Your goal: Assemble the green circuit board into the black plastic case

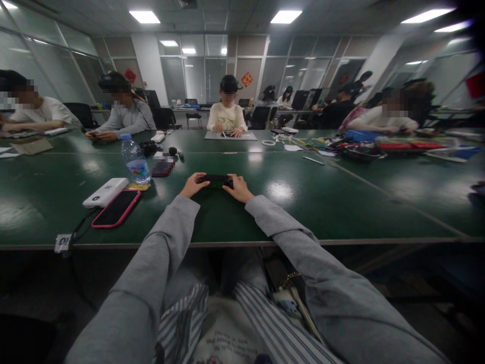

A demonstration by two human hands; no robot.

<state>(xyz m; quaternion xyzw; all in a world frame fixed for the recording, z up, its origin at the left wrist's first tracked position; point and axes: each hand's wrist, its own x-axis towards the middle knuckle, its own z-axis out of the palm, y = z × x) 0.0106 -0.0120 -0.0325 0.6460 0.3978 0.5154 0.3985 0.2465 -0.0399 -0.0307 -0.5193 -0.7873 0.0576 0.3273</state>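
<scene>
A small dark rectangular device, perhaps a phone, is held level just over the green table. My left hand grips its left end, with the thumb and fingers closed on it. Around its right end are the closed fingers of my right hand. The screen side looks dark, with small faint marks. My fingers cover both ends of the device.
To the left are a water bottle, a white power bank with a cable, and a pink-edged phone. Cables and tools lie at the far right. Several people sit around the table.
</scene>
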